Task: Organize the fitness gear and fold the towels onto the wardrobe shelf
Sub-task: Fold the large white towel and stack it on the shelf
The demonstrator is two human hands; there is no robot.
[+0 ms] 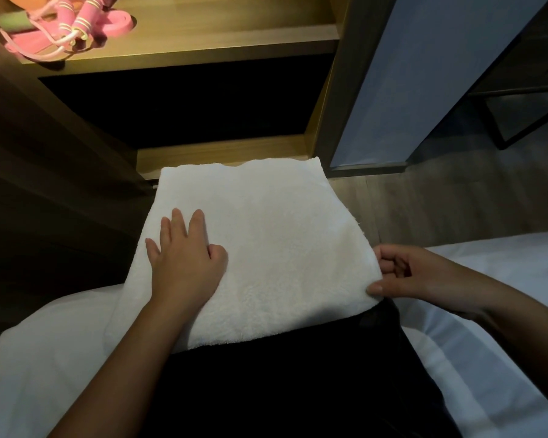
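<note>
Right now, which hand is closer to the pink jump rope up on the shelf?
Left. The left hand rests flat on the white towel, below the jump rope and to its right; the right hand pinches the towel's right edge, farther off.

Presses down with the left hand, palm flat, fingers straight and slightly spread, thumb bent out to the right. Pinches the edge of the towel with the right hand, fingers curled, thumb at the near corner. Extends both bare forearms, left from below, right from the right side.
</note>
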